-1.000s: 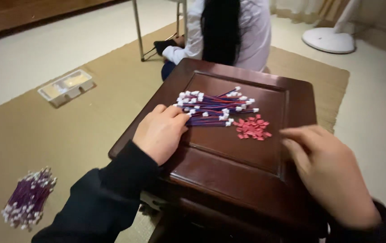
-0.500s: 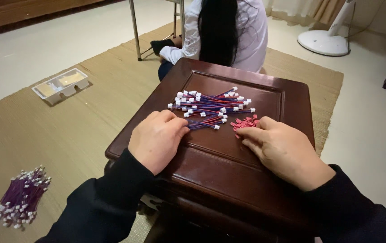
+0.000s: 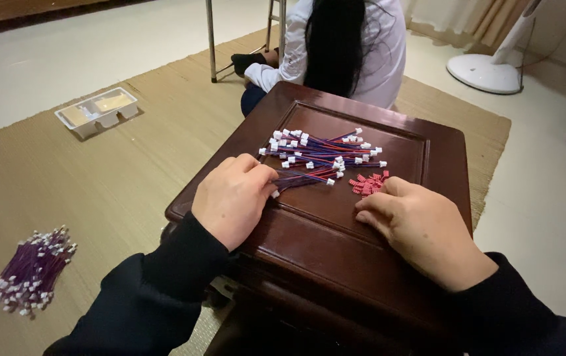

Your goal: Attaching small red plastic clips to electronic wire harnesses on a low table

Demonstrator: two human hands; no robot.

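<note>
Two hands on one wooden table (image 3: pixel 428 142), left hand (image 3: pixel 233 198) fingers pinching a wire bundle (image 3: pixel 319 155), right hand (image 3: pixel 425 231) fingers loosely curled beside red connectors (image 3: pixel 369 184)

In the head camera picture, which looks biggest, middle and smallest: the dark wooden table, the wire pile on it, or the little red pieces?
1. Wooden table
2. Wire pile
3. Red pieces, plainly smallest

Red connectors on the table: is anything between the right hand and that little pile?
Nothing visible. The right hand rests on the dark wooden table with its fingertips right at the edge of the red connectors. The wire bundle lies to the side, under the left hand.
</note>
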